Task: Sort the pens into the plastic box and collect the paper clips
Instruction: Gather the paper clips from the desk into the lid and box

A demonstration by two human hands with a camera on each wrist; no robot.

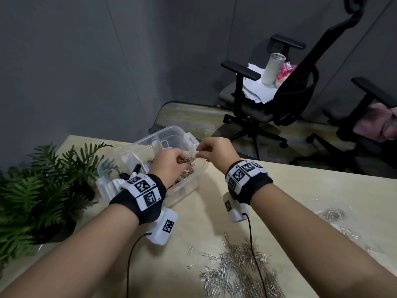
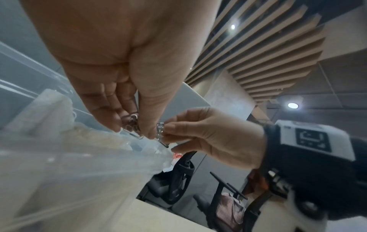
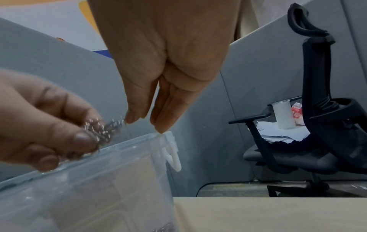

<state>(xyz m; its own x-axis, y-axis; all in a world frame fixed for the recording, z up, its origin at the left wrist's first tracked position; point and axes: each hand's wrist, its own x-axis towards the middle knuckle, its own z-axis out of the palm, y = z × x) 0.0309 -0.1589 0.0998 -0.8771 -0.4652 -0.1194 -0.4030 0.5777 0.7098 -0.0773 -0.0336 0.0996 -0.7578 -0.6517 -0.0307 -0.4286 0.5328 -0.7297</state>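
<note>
Over the plastic box, your left hand grips a tangled clump of paper clips while your right hand pinches one strand; tease them apart low inside the rim so none spill onto the tabletop.

Pens in plastic box mostly hidden behind left hand; clip bundle blurred.
</note>
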